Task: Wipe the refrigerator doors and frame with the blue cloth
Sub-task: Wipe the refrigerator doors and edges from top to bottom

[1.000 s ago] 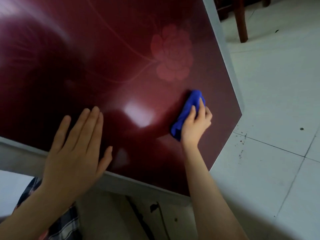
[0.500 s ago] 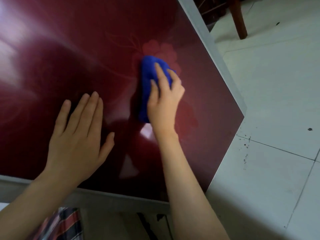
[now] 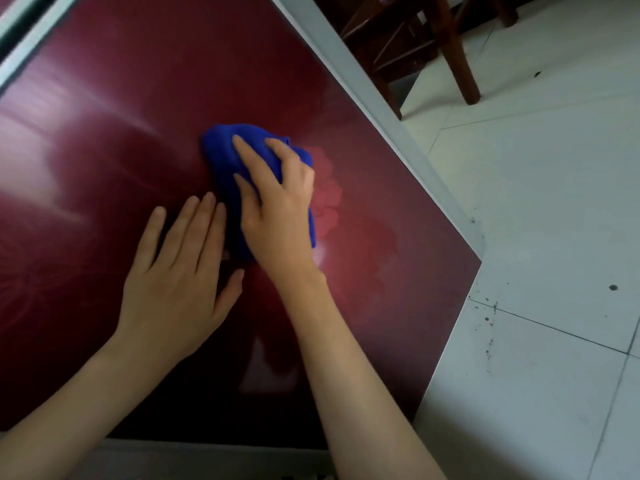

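Now: wiping looks under way; the cloth lies on the door, just left of the flower and covering the flower's left edge.
Right hand: the right hand sits on top of the cloth, fingers partly curled over the wad, pinning it to the door left of the flower.
Left hand: the left hand holds nothing; its fingers are straight and close together and its palm is flat on the door, below-left of the flower, with fingertips just beside the cloth.
Cloth axis: bunched into an oblong; the long axis runs from above-left of the flower to below-left of it, roughly in line with the right forearm.
Cloth heading: the rounded far end points away from the person, up the door; the near end is hidden under the palm.
Risk, slip: the door is glossy, so a loose wad could slide out from under the fingers if pressure eases.
Risk, bump: a stroke away from the flower would run the cloth into the left fingertips.
Risk, gaps: a narrow wad covers little, so strips around the flower, and the frame to its right, could be missed.
Risk, prints: the bare left palm may mark the gloss below-left of the flower and call for another pass.
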